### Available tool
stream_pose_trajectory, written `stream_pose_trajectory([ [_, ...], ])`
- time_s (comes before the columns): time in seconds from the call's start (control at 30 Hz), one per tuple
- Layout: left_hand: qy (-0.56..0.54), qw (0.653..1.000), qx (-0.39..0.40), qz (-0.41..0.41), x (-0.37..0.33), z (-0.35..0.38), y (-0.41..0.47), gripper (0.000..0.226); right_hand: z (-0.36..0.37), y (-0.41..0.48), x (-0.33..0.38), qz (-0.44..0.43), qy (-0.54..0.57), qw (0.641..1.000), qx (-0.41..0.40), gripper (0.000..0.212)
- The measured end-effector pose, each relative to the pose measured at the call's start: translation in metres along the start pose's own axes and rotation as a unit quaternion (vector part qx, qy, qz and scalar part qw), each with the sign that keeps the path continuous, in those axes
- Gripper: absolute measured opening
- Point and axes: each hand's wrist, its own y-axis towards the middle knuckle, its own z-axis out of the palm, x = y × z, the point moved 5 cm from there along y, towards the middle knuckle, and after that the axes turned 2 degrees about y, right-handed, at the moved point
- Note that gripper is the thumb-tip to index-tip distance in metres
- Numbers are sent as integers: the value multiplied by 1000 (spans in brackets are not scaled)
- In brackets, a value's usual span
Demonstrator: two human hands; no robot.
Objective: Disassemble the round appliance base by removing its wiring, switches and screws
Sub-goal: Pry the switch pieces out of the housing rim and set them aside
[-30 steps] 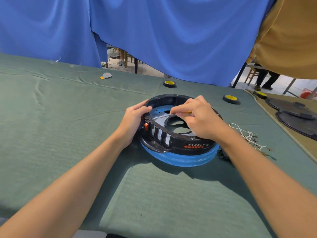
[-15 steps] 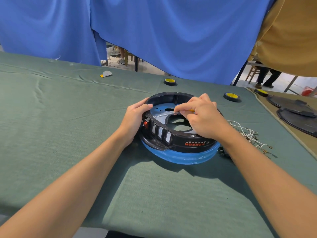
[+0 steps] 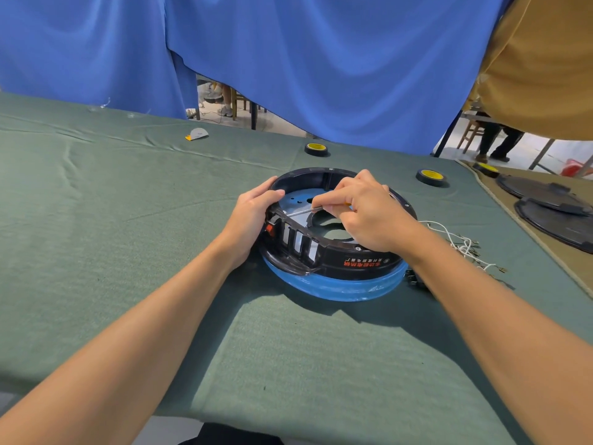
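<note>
Right hand (image 3: 365, 216) pinching screwdriver (image 3: 300, 211) inside round base (image 3: 353, 261), left hand (image 3: 253, 213) gripping its rim

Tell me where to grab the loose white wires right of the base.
Pinch the white wires from above at the tangled middle, where strands bunch; their terminal ends splay apart flat on the green cloth. Come in from the right: the round base and the right hand holding the screwdriver block the left.
</note>
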Motion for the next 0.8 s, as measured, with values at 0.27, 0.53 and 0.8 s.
stream_pose_trajectory([
  [0.27, -2, 1000, -14, 14, -1, 0, -2, 37, -1, -4, -2, -8, 3, 999, -36, 31],
  [0.53, -1, 1000, -4, 18, -1, 0, -2, 36, -1, -4, -1, -23, -18, 998, -60, 31],
  [0.8, 63, 996, -27, 54, -4, -6, 5, 53, -17, -49, -11, 167, 6, 914, -369, 26],
])
